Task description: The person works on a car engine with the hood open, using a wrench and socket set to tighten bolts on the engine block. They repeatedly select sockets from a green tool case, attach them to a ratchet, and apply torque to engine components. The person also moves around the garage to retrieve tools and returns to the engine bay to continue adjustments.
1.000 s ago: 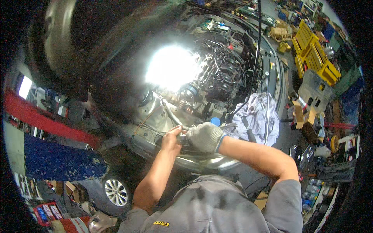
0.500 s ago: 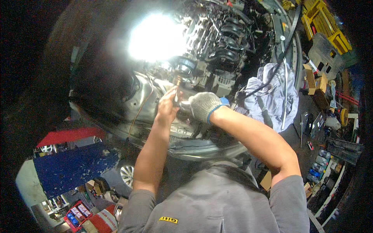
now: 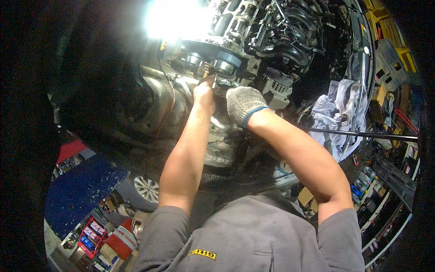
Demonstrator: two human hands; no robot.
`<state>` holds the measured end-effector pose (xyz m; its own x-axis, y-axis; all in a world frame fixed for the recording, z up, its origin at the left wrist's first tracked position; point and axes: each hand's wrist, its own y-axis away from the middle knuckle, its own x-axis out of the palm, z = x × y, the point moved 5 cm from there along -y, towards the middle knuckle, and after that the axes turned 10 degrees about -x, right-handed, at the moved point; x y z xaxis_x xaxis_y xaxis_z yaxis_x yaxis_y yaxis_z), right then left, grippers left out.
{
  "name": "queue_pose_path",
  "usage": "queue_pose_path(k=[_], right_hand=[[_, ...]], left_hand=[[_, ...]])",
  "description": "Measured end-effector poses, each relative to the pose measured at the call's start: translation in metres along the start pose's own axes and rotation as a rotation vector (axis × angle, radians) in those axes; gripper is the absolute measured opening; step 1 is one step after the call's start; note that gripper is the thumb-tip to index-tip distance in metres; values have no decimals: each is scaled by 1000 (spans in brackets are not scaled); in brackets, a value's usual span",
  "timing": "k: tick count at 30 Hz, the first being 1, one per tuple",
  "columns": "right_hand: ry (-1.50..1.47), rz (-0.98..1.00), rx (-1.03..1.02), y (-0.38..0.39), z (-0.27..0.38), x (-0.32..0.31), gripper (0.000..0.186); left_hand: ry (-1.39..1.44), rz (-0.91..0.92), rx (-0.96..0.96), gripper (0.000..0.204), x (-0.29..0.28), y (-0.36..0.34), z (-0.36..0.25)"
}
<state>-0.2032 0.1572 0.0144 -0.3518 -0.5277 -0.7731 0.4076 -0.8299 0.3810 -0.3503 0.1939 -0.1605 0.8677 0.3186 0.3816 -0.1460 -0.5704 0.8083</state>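
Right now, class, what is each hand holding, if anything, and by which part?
The left hand appears to hold a slim metal piece; by which part cannot be told. Whether the gloved right hand holds anything is hidden.

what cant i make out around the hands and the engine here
Left hand: head view; finger grip too dark and blurred to read.
Gloved right hand: head view; its own back hides the fingertips and whatever they hold.
Engine: head view; white glare washes out its left part.
Yellow frame: head view; cut off by the top edge.

Slvr tool [image 3: 215, 82] nr pulley [image 3: 224, 67]
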Motion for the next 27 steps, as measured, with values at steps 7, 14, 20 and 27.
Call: queue_pose_path(k=[7, 14, 20, 27], right_hand=[[5, -1, -9, -4, 6, -3, 23], [88, 107, 16, -10, 24, -11, 28], [213, 199, -23, -10, 59, -29, 25], [314, 292, 15, -29, 89, -57, 25]], left_hand=[[-32, -74, -7, 23, 14, 10, -6], [28, -46, -130, 22, 13, 5, -7], [82, -32, -205, 22, 18, 20, -11], [-20, -8, -105, 27, 21, 9, -17]])
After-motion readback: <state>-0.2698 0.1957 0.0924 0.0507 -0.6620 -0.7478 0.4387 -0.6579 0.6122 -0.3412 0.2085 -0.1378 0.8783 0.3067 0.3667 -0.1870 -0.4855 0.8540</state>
